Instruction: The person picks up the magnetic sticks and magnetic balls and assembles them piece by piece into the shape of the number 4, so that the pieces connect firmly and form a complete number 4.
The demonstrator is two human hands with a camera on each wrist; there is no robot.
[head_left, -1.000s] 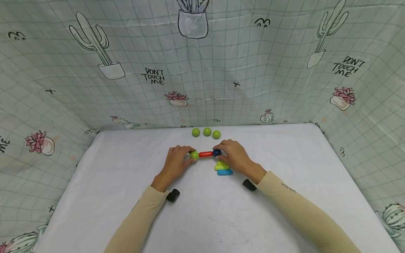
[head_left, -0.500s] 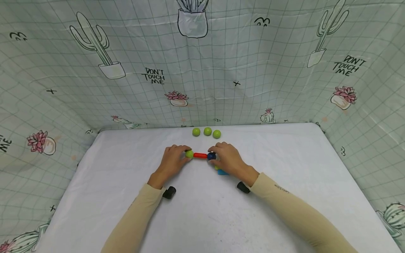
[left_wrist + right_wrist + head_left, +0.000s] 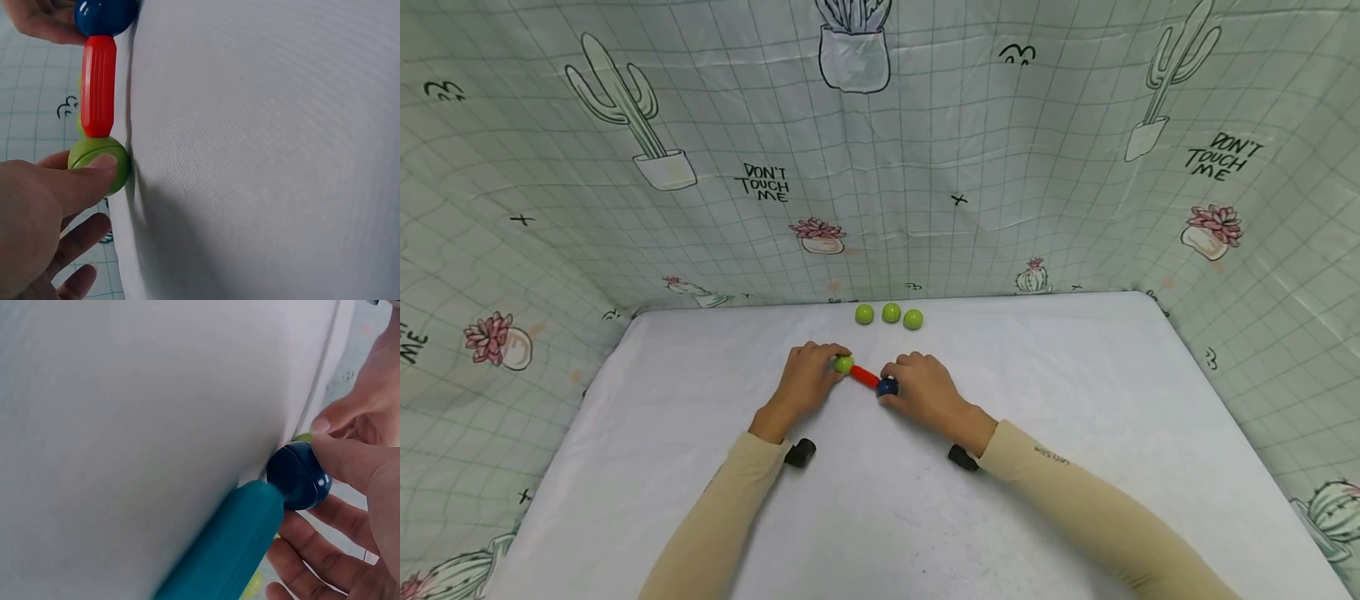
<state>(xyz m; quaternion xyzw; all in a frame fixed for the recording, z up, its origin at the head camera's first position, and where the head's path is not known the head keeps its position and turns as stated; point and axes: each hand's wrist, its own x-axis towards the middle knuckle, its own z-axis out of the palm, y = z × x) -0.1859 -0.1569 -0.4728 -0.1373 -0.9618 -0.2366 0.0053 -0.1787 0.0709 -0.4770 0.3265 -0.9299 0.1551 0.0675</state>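
Since half a second ago, the glossy dark-blue plastic-looking ball and the right hand have come nearer the person, so the ribbed red plastic-looking rod, nearly level across the view then, now slants down toward the right. This red rod spans the two hands: its left end meets a glossy lime-green plastic-looking ball, its right end the dark-blue one. Three loose lime-green balls lie beyond the rod on the white cloth-covered table. A rounded teal-blue bar shows beside the dark-blue ball in the right wrist view; its exact place from the rod cannot be told. The step in hand seems to be turning or seating this ball-rod-ball piece; the next move probably calls for keeping both grips steady and the ends in line, lest a joint part. Whether the piece is lifted is unclear. Both arms reach in from the near side of the rod. The left hand pinches the lime-green ball between thumb and index finger, other fingers loosely bent; the right pinches the dark-blue ball with its thumb against its fingers, the lower ones spread.
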